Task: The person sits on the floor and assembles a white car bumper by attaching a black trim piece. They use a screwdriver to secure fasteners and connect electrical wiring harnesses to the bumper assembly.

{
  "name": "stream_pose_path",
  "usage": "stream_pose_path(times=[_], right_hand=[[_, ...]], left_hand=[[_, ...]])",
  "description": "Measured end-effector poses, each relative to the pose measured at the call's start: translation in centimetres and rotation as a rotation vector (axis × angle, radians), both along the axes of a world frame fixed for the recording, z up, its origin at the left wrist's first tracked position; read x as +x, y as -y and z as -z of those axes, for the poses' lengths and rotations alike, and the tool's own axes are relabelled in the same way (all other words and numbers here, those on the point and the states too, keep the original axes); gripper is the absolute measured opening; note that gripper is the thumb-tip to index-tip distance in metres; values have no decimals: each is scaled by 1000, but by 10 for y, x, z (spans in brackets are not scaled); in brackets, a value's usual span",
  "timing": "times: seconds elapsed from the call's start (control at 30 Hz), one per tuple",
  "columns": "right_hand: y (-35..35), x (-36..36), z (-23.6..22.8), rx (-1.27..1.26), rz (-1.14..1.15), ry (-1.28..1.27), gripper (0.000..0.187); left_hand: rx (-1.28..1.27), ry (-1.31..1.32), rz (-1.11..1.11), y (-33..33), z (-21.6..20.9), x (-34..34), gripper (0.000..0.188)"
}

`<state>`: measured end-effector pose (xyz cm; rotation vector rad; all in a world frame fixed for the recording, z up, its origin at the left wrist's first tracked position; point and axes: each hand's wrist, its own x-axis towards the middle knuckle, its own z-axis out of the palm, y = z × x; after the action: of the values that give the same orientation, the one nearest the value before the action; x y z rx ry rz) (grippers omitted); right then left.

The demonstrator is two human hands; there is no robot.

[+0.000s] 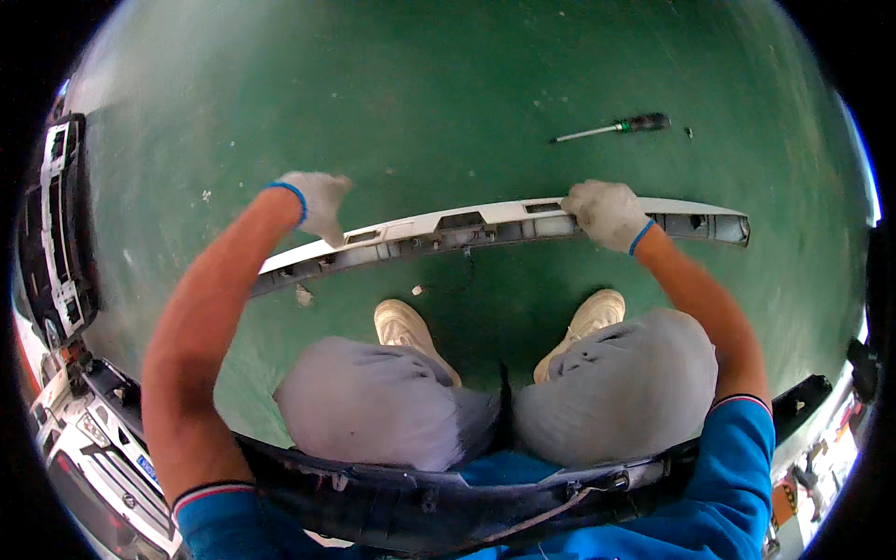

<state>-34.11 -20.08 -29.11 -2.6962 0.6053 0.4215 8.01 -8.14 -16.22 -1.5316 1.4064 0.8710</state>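
Observation:
A long, slightly curved white car trim strip [401,231] lies on the floor in front of my feet, its hollow grey inner side toward me. It has rectangular openings near its middle. My left hand [319,201], in a whitish work glove with a blue cuff, is over the strip's left part. Its thumb reaches down to the strip's edge, and the fingers point right, apart from the thumb. My right hand [605,213], gloved alike, is closed over the strip right of its middle, with curled fingers at the far edge. Its fingertips are partly hidden.
Beyond the strip, a screwdriver [616,127] with a dark handle lies near a small dark piece [690,133]. A black bumper-like part [392,504] spans close against my body. Another dark part with white panels [61,224] stands at far left, above a white vehicle [117,476].

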Motion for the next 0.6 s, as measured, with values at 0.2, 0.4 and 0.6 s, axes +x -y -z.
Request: stream_pose_path(times=[0.2,0.4,0.6], right_hand=[[30,-17,9,344,170,-148,33],[103,-28,4,-105,513,13,59],[150,-56,64,-459,350,-259,52]], left_hand=[[-223,-205,40,-50,120,-56,64],[-319,-245,91,-27,134,-57,33],[-315,-278,-32,-20,130,-54,25]])
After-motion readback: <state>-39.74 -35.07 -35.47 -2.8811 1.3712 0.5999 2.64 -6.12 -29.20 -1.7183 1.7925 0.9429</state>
